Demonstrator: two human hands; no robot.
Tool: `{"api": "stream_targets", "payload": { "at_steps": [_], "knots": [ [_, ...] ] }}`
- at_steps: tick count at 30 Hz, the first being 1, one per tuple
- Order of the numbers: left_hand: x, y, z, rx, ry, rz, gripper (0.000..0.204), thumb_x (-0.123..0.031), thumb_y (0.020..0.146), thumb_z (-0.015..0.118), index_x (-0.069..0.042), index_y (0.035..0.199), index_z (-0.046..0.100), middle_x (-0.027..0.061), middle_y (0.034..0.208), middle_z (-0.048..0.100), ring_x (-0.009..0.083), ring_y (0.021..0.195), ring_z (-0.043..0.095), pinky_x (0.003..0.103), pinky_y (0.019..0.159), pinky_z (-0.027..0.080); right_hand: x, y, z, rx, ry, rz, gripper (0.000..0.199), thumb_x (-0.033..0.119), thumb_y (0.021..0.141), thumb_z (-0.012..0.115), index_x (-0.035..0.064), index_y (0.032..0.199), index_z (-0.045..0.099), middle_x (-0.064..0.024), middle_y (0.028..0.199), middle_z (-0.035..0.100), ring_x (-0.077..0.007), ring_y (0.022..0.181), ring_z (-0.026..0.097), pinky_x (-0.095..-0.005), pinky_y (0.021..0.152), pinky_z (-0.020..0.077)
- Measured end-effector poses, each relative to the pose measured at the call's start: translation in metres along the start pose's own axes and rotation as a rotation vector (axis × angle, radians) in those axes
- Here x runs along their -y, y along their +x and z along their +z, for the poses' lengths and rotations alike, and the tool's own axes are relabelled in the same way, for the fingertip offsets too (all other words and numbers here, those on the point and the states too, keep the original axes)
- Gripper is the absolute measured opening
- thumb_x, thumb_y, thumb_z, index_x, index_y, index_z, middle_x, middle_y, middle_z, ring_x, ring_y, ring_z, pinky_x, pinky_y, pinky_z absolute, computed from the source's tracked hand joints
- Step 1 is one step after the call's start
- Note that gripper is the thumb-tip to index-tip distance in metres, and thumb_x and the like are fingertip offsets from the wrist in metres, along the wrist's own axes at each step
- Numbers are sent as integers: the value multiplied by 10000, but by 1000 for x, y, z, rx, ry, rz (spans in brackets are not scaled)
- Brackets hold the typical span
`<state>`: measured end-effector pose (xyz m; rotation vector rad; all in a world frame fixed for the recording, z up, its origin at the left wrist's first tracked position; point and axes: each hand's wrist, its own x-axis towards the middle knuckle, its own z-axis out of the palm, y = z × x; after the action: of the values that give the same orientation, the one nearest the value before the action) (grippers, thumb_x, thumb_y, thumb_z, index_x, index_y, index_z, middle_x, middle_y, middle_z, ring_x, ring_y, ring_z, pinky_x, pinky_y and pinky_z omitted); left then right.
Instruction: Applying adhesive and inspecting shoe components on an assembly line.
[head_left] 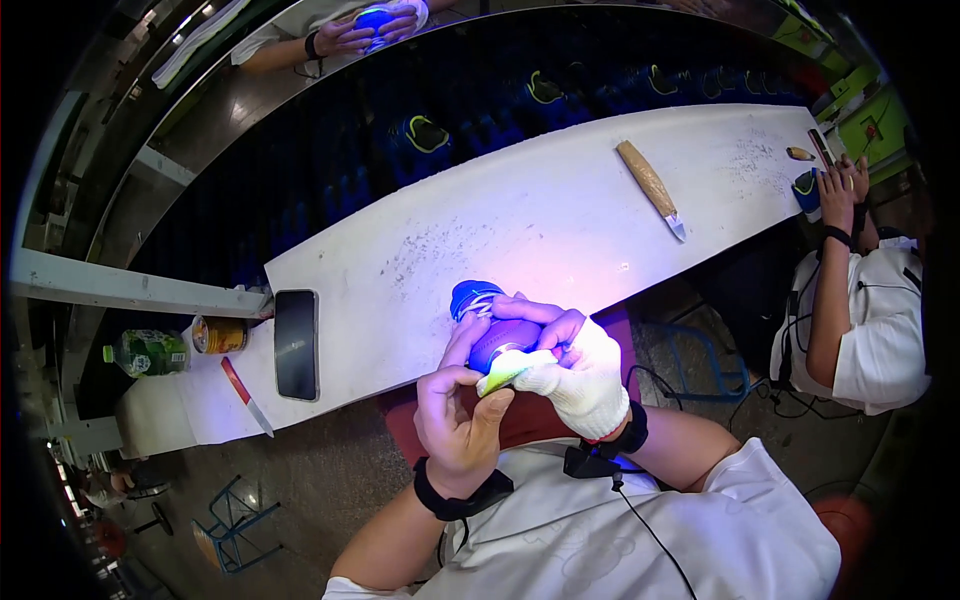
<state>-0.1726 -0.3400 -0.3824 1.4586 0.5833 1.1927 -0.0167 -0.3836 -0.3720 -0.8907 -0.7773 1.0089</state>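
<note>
A small blue shoe (497, 338) with a yellow-green edge at its heel end is held at the near edge of the white table, lit by a violet-blue light. My bare left hand (457, 425) grips it from the left, fingers along its side and thumb by the yellow-green edge. My right hand (583, 375), in a white knit glove with bare fingertips, wraps around it from the right. The toe points away from me, with pale laces showing on top. Between my hands, part of the shoe's heel is hidden.
On the white table (390, 235) lie a wooden-handled knife (648, 178), a black phone (297, 345) and a red-handled knife (246, 396). A green bottle (147, 353) and a can (218, 335) stand left. Beyond, several shoes (427, 134) sit in a dark trough. A co-worker (850, 300) handles another shoe at right.
</note>
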Motion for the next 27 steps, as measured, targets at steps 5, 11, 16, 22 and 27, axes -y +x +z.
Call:
{"api": "stream_targets", "payload": {
  "at_steps": [5,11,16,22,27],
  "knots": [
    [-1,-9,-4,-14,-6,-68,360,-176,1011,759,-44,1116,440,364,1468,568,458,1496,458,549,1247,319,-8,-8,1,52,-72,-134,319,14,845,871,34,975,580,-288,1372,667,-398,1401,578,-559,1202,412],
    [-4,-6,-12,57,15,-22,358,-109,992,770,-70,1060,420,356,1466,574,484,1504,439,576,1261,297,-11,-10,-8,84,-193,-164,427,140,817,928,73,994,546,-286,1376,672,-426,1394,582,-584,1208,388],
    [-29,14,-17,5,-161,-234,421,-88,984,755,-39,1264,445,289,1337,638,394,1460,494,555,1264,294,11,12,-8,170,-636,-358,380,201,775,948,67,804,595,-183,1176,760,-320,987,785,-398,824,628],
    [-32,23,-28,180,294,-158,310,-253,1111,498,24,1154,629,234,1301,630,348,1315,553,514,1171,393,-6,22,-8,165,-748,-506,448,309,693,950,48,741,589,-168,1108,724,-345,879,723,-441,763,601],
    [-44,32,-42,126,315,-233,463,-460,1090,561,-9,1156,643,256,1288,703,393,1399,526,536,1194,384,-38,9,-26,214,-841,-489,362,287,736,891,50,891,666,-169,1208,685,-361,1014,657,-467,815,571]
  ]
}}
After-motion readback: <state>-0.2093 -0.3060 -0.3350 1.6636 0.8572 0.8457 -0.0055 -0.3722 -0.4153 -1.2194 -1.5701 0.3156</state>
